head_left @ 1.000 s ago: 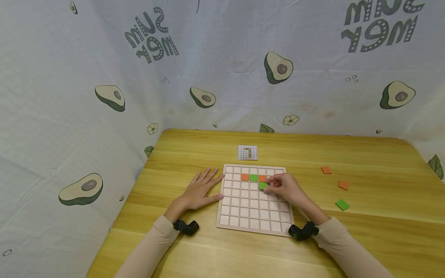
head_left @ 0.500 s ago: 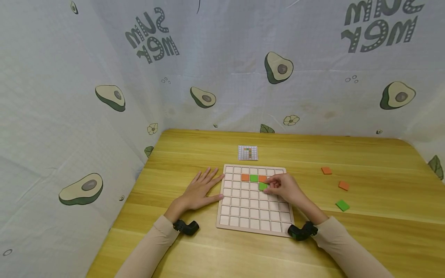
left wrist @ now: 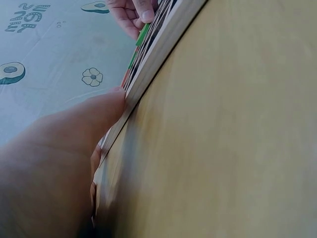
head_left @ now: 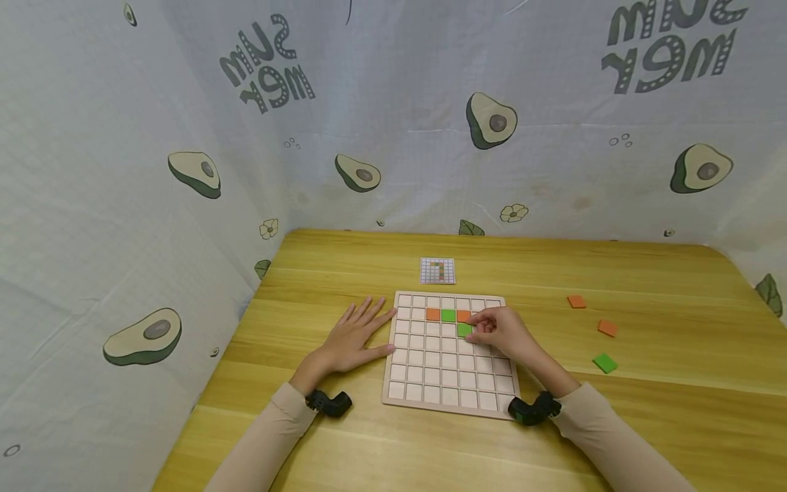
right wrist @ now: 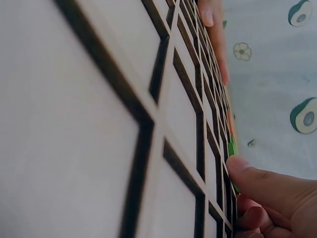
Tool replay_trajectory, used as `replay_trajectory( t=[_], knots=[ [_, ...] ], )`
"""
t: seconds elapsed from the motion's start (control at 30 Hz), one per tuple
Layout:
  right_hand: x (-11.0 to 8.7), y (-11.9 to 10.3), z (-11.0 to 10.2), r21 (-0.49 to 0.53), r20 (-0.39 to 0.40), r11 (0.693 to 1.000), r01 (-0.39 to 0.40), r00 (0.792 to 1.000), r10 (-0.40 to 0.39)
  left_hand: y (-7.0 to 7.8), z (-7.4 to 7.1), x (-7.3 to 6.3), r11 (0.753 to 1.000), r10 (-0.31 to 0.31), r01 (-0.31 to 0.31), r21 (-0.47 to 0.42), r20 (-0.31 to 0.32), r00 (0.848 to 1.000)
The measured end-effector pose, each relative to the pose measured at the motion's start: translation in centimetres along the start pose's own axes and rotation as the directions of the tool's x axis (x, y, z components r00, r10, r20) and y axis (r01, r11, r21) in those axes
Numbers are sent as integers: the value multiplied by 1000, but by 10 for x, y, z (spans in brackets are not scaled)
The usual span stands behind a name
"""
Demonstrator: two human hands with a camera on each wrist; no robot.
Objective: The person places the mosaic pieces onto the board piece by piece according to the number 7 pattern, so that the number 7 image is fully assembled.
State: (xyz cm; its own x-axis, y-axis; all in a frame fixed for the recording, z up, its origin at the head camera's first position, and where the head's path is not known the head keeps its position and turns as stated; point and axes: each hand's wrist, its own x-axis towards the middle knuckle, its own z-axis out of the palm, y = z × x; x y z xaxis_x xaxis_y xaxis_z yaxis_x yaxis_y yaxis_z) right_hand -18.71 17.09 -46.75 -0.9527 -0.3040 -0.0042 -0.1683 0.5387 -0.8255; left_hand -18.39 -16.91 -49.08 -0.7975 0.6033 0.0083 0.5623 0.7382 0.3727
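Note:
A pale square grid board [head_left: 432, 377] lies on the table in the head view. My left hand [head_left: 349, 343] lies with spread fingers at its left side, thumb and index fingertip against the edge. My right hand [head_left: 507, 335] reaches over the board's upper right part, thumb and index finger pinching a green square tile [head_left: 464, 330] by its right side. That tile sits at a cell directly below an orange tile [head_left: 464, 316], which ends a row with another green tile [head_left: 448, 315] and orange tile [head_left: 433, 314]. In the left wrist view, the pinched tile looks tilted against the board.
Behind the board lies a small printed card [head_left: 437, 270] with a coloured grid pattern. To the right are two loose orange tiles, one farther back [head_left: 576, 301] and another nearer [head_left: 607, 328], plus a loose green tile [head_left: 605, 362]. A patterned curtain [head_left: 418, 184] hangs behind the table.

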Motion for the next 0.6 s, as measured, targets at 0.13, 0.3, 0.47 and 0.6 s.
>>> replay_trajectory(
  t=[0.13,0.3,0.47,0.6],
  knots=[
    [1,0,0,5,-2,1000,-9,1000,9,0,1,0,1000,-3,3,0,-7,1000],
    [2,-1,-1,10,-1,1000,-6,1000,6,-1,1,1,1000,-6,6,-2,-8,1000],
    [2,0,-2,17,3,1000,0,1000,0,-1,2,1,1000,-9,9,-1,-3,1000],
    [2,1,-2,30,9,1000,-9,1000,9,-1,1,2,1000,-25,25,0,20,999]
  ],
)
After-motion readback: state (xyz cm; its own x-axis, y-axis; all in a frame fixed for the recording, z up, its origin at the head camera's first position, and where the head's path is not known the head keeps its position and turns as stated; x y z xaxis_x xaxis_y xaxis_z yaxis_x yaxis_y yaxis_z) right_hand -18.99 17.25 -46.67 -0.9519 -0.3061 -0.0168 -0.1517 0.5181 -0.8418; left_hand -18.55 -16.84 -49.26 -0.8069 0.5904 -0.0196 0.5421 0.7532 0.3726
